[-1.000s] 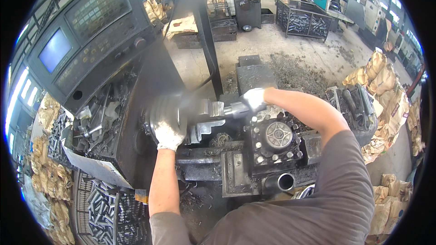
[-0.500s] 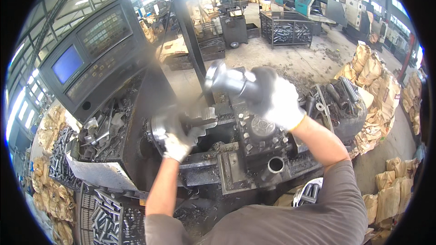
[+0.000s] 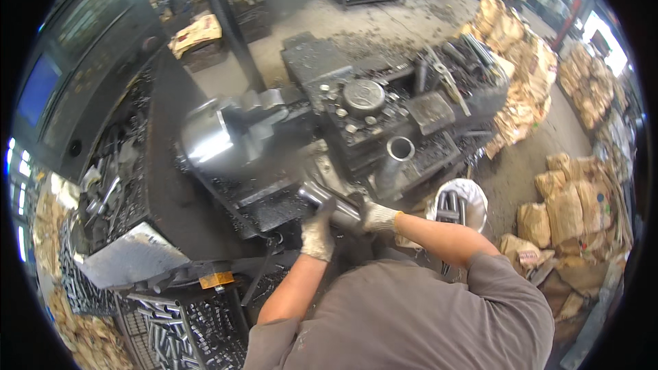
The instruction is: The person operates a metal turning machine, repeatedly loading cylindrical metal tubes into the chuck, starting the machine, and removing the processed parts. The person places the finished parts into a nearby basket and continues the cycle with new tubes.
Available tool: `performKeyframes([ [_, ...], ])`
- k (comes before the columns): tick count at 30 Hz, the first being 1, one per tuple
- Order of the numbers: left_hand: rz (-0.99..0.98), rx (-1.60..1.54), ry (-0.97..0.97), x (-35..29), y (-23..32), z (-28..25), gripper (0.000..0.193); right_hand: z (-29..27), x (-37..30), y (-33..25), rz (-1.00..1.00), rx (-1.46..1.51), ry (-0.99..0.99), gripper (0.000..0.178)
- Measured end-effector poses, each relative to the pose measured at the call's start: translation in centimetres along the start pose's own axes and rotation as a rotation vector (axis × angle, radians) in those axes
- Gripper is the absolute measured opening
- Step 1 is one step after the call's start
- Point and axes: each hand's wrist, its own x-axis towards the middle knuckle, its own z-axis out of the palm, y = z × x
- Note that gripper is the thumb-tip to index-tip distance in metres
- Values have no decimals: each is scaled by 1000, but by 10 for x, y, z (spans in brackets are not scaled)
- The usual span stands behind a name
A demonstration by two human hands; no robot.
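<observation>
In front of my body I hold a shiny metal cylinder point(image 3: 329, 207), slanting down to the right. My left hand point(image 3: 317, 234), in a white glove with dark fingertips, closes on its near side. Gloved as well, my right hand point(image 3: 379, 218) is wrapped around its right end and hides that part. Beyond my hands is a lathe chuck point(image 3: 209, 138) with stepped jaws point(image 3: 260, 111); it looks smeared. To its right stands the tool post point(image 3: 364, 98), ringed by bolts. An upright open tube point(image 3: 399, 149) rises just beyond my right hand.
A white-lined bucket point(image 3: 480, 199) of metal rods stands right of my forearm. The machine's control cabinet point(image 3: 75, 96) rises at left. Trays of metal pieces point(image 3: 164, 332) lie at lower left. Brown paper sacks point(image 3: 569, 199) are piled at right; loose tools rest on the machine's far end.
My right hand has brought the metal part down from above the tool post toward my body. My left hand has left the chuck and joined it on the part. The view has tilted down.
</observation>
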Motion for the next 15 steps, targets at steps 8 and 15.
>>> performKeyframes([
  [8, -119, -307, -133, -9, 5, -55, 56, -104, -158, 79, 208, -70, -46, 42],
  [15, -282, -404, -366, 2, 23, -61, 67, -128, -213, 276, 783, -245, 353, 35],
])
